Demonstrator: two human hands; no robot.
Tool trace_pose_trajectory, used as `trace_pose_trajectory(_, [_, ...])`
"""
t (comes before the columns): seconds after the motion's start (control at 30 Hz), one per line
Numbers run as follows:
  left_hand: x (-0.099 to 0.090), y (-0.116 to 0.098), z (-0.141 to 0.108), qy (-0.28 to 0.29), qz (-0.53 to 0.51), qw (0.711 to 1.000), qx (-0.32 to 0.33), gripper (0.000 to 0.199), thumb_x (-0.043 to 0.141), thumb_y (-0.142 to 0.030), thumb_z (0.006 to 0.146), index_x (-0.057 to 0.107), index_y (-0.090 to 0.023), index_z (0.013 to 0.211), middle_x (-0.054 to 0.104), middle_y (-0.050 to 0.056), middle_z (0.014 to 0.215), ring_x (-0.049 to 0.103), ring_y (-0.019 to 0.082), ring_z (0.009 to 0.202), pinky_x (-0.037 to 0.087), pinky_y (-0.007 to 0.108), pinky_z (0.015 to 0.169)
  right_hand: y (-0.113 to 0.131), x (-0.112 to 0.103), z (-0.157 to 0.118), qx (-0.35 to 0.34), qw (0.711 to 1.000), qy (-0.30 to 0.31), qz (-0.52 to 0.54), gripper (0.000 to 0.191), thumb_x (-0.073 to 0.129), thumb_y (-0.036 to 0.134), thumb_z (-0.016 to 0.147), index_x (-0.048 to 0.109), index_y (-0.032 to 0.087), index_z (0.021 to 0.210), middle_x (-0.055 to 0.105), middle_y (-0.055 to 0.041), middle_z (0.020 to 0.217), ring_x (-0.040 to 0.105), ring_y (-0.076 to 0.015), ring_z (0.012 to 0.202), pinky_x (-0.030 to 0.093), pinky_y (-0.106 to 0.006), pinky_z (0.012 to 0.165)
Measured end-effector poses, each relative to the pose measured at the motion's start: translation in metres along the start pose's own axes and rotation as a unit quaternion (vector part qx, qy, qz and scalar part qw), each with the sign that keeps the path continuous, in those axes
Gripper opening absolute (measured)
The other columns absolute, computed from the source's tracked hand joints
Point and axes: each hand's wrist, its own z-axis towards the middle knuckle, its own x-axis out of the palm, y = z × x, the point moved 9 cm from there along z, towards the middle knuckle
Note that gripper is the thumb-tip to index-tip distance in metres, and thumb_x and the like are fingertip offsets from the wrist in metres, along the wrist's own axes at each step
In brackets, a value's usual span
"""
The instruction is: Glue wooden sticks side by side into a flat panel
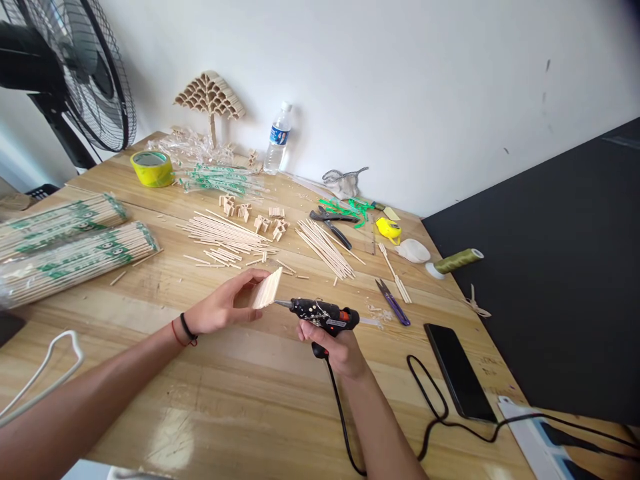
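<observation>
My left hand (233,303) pinches a small panel of pale wooden sticks (267,289) laid side by side, tilted up above the table. My right hand (335,347) is wrapped round the grip of a black hot glue gun (323,315). The gun's metal nozzle points left and sits at or very near the panel's right edge; I cannot tell if they touch. A glue stick (370,322) pokes out of the gun's back end. Just beyond my hands lie loose wooden sticks (325,248), a pile of more sticks (225,230) and small stick assemblies (263,223).
Pliers (335,225), purple snips (393,303), a yellow tape measure (389,230) and a phone (460,371) lie right. A black cord (345,427) runs from the gun to a power strip (537,440). Bagged sticks (80,260), tape (151,170), a bottle (278,140) and a tree-shaped stick model (211,100) stand beyond.
</observation>
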Motion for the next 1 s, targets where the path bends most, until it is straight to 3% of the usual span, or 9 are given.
trace_pose_trajectory(1.0, [-0.0001, 0.0003, 0.0003, 0.006, 0.032, 0.999, 0.002, 0.06, 0.08, -0.027, 0.084, 0.059, -0.024, 0.141, 0.064, 0.01, 0.141, 0.058, 0.036, 0.134, 0.041, 0.051, 0.116, -0.003, -0.0025, 0.0, 0.006, 1.0, -0.004, -0.008, 0.039, 0.084, 0.052, 0.085, 0.063, 0.022, 0.072, 0.048, 0.0019, 0.068, 0.044, -0.0179, 0.064, 0.038, -0.036, 0.064])
